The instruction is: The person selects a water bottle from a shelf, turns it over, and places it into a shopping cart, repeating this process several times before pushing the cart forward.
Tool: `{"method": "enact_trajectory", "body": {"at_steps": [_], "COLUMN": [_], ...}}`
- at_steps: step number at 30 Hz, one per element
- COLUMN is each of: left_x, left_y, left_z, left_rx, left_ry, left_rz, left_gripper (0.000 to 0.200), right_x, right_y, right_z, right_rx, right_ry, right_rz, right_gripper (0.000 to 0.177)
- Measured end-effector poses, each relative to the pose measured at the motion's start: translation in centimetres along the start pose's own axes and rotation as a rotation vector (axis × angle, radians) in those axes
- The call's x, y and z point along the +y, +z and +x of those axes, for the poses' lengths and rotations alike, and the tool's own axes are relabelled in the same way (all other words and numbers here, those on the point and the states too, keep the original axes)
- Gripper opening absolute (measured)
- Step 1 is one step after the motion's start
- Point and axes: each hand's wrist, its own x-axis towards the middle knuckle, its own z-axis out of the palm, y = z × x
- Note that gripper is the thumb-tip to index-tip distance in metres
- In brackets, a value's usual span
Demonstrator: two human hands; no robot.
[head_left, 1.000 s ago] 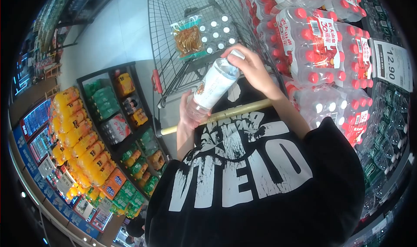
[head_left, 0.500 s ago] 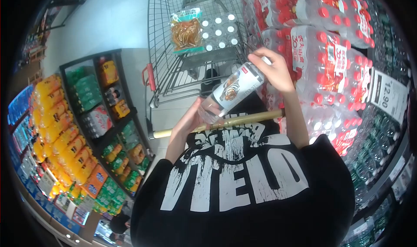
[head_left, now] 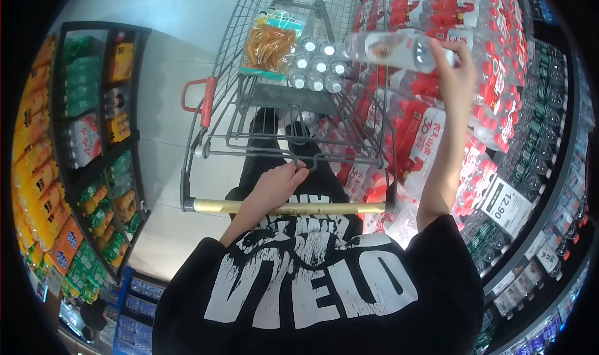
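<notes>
My right hand is closed around the capped end of a clear water bottle with a white picture label. The bottle lies nearly sideways, above the right side of the shopping cart. My left hand is closed, its fingertips at a bent wire of the cart's frame, just beyond the yellow push handle. In the cart, a clear bag of brown food with a teal edge rests beside several white-capped bottles.
Stacked red-and-white bottle packs rise close along the cart's right side. A price sign stands by the right shelf of green-labelled bottles. On the left is a dark shelf rack of drinks, with pale floor between it and the cart.
My right hand has carried the bottle up and right, away from my body. My left hand has let go of the bottle and moved to the cart's wire. The cart appears nearer.
</notes>
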Motion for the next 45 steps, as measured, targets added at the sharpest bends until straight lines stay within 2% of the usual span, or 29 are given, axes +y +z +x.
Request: {"method": "enact_trajectory", "body": {"at_steps": [2,4,6,8,12,14,17,22,24,26,28,31,33,39,42,45], "left_x": [0.7,0.8,-0.2,-0.2,-0.4,-0.2,-0.3,-0.2,-0.1,0.0,0.0,-0.2,-0.1,0.0,-0.2,0.0], "left_y": [-0.4,-0.6,0.2,-0.1,0.0,-0.7,-0.7,-0.9,-0.7,-0.8,-0.6,-0.6,-0.8,-0.8,-0.5,-0.7], "left_z": [-0.3,-0.4,-0.5,-0.2,0.0,-0.1,0.0,0.0,0.1,0.2,0.2,0.2,0.3,0.1,0.1,-0.1], "left_rx": [0.005,-0.016,0.032,0.049,0.065,-0.030,-0.037,-0.033,-0.028,-0.035,-0.045,-0.028,-0.050,0.017,0.009,0.011], "left_ry": [-0.029,-0.006,0.015,0.038,0.035,0.003,0.015,0.024,-0.014,-0.022,-0.035,-0.010,-0.007,0.049,0.050,0.039], "left_rz": [-0.061,-0.071,-0.088,-0.114,-0.106,-0.104,-0.149,-0.083,-0.171,-0.186,-0.194,-0.184,-0.135,-0.139,-0.201,-0.206], "left_gripper": [0.031,0.032,0.033,0.035,0.038,0.054,0.057,0.057,0.045,0.046,0.046,0.046,0.056,0.055,0.045,0.045], "right_x": [1.8,4.9,10.8,13.1,16.8,17.4,19.4,21.9,22.3,22.0,21.8,21.0,20.6,20.7,19.7,18.0], "right_y": [3.8,8.0,12.3,15.8,21.0,22.5,23.6,25.2,26.0,26.8,27.3,27.6,28.0,27.9,27.8,28.6], "right_z": [2.8,5.3,8.4,8.9,9.3,9.3,9.6,10.0,9.9,10.1,10.0,8.8,8.4,7.5,7.9,8.1], "right_rx": [-0.044,-0.108,-0.159,-0.181,-0.235,-0.276,-0.312,-0.381,-0.380,-0.384,-0.426,-0.504,-0.556,-0.496,-0.485,-0.463], "right_ry": [-0.136,-0.191,-0.318,-0.346,-0.167,-0.123,-0.101,-0.029,0.013,0.020,-0.147,-0.198,-0.227,-0.159,-0.160,-0.181], "right_rz": [-0.201,-0.273,-0.255,-0.303,-0.381,-0.399,-0.500,-0.486,-0.565,-0.560,-0.571,-0.619,-0.652,-0.469,-0.491,-0.474], "right_gripper": [0.038,0.039,0.037,0.034,0.029,0.030,0.033,0.033,0.033,0.033,0.033,0.031,0.034,0.031,0.029,0.029]}}
